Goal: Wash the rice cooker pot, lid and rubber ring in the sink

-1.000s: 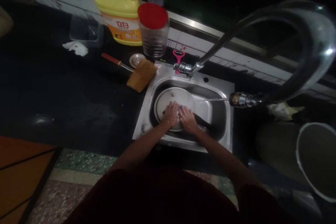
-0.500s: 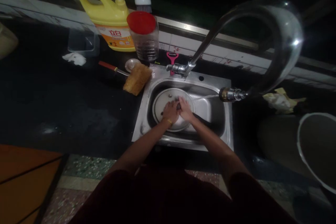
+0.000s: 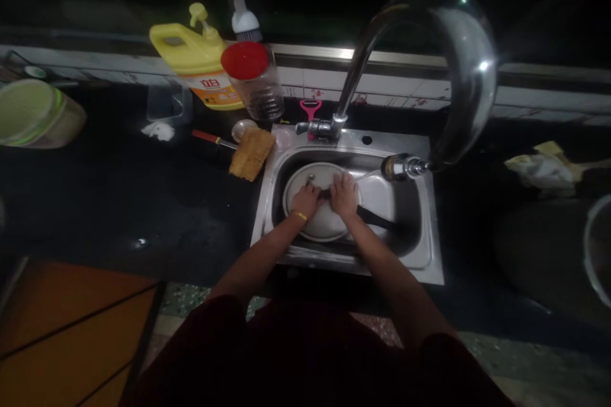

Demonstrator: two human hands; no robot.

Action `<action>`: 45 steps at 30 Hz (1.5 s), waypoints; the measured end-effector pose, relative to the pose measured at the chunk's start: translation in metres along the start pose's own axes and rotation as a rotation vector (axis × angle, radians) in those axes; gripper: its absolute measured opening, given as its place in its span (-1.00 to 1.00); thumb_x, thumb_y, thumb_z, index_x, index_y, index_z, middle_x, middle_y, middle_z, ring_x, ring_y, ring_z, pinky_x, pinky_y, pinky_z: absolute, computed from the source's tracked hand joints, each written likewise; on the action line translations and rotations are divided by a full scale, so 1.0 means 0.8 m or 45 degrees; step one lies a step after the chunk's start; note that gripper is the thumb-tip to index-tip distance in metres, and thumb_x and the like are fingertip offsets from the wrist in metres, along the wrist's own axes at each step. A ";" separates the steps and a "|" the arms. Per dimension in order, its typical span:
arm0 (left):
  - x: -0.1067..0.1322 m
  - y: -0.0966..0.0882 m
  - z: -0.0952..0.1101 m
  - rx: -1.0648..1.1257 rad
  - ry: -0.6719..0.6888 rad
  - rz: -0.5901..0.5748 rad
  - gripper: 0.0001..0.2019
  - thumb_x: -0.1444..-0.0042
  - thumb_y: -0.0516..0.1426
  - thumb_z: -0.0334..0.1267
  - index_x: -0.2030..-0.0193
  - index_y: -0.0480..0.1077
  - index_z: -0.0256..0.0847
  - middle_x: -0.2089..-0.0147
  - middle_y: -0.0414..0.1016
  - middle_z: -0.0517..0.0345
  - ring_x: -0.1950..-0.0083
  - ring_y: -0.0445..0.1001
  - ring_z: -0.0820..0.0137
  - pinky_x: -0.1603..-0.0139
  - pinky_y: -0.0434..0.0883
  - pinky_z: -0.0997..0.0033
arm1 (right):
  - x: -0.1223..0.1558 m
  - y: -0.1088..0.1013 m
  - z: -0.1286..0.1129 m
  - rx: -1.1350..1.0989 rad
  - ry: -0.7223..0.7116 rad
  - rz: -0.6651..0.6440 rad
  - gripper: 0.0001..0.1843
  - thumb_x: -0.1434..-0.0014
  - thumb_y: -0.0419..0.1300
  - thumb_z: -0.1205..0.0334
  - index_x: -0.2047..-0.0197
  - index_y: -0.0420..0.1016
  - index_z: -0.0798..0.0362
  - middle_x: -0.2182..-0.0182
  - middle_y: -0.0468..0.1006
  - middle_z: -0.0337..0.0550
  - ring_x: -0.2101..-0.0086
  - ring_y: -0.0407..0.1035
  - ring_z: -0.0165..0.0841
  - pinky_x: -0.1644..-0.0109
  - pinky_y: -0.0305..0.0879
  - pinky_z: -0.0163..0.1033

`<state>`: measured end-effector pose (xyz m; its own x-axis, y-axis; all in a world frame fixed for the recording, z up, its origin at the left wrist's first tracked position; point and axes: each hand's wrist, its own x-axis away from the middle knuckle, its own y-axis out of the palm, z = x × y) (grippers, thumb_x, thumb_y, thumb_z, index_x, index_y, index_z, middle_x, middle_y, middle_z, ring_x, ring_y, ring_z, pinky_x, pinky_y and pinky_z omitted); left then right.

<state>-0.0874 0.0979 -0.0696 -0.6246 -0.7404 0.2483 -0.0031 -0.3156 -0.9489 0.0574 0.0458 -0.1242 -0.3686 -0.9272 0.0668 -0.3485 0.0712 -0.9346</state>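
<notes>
A round pale lid with a dark knob at its middle lies in the steel sink. From under its right side a black handle sticks out; what it belongs to is hidden. My left hand rests on the lid, its bent fingers closed against the knob's left side. On the other side of the knob, my right hand lies flat on the lid with fingers stretched out. A thin stream of water runs from the faucet's spout toward my right hand.
The tall curved faucet arches over the sink's right. Left of the sink are a loofah sponge, a red-handled knife and a red-lidded jar. Behind stand a yellow detergent jug and a pink peeler. A bucket stands right.
My hands have moved slightly apart on the lid. My right hand has turned from edge-on to flat, uncovering more of the knob and the black handle. The view has shifted.
</notes>
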 end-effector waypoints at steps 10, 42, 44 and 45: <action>-0.033 -0.014 -0.048 0.010 -0.384 0.015 -0.72 -0.28 -0.05 -0.23 0.02 0.36 -0.31 0.00 0.39 -0.13 -0.02 0.41 0.21 -0.07 0.31 0.25 | -0.004 -0.002 -0.016 -0.020 0.003 0.062 -0.43 -0.34 -0.19 0.10 -0.35 0.11 0.10 -0.33 0.09 0.11 -0.28 -0.04 -0.04 -0.28 -0.18 0.14; -0.063 -0.026 -0.081 0.266 -0.274 -0.162 -0.64 -0.24 -0.01 -0.21 -0.12 0.43 -0.10 0.05 0.57 0.09 0.02 0.50 0.29 -0.04 0.38 0.37 | -0.002 0.003 -0.020 -0.101 0.023 0.132 -0.45 -0.32 -0.12 0.12 -0.31 0.21 0.12 -0.26 0.23 0.10 -0.25 -0.01 -0.01 -0.29 -0.23 0.16; -0.065 -0.024 -0.085 0.320 -0.307 -0.159 -0.66 -0.22 0.01 -0.23 -0.07 0.46 -0.12 0.11 0.58 0.12 0.07 0.51 0.33 0.01 0.39 0.42 | -0.002 0.004 -0.021 -0.101 0.024 0.142 -0.45 -0.32 -0.12 0.12 -0.30 0.21 0.11 -0.26 0.23 0.10 -0.25 0.00 -0.02 -0.29 -0.23 0.15; -0.072 -0.025 -0.086 0.346 -0.300 -0.150 -0.66 -0.21 0.01 -0.25 -0.05 0.48 -0.14 0.13 0.59 0.12 0.10 0.51 0.35 0.04 0.40 0.44 | -0.002 0.004 -0.021 -0.100 0.025 0.149 -0.46 -0.32 -0.11 0.12 -0.30 0.22 0.11 -0.26 0.23 0.10 -0.25 0.00 -0.02 -0.29 -0.23 0.15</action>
<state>-0.1048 0.1877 -0.0786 -0.4354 -0.7958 0.4209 0.1626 -0.5294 -0.8327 0.0423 0.0538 -0.1210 -0.4269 -0.9037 -0.0332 -0.3683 0.2073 -0.9063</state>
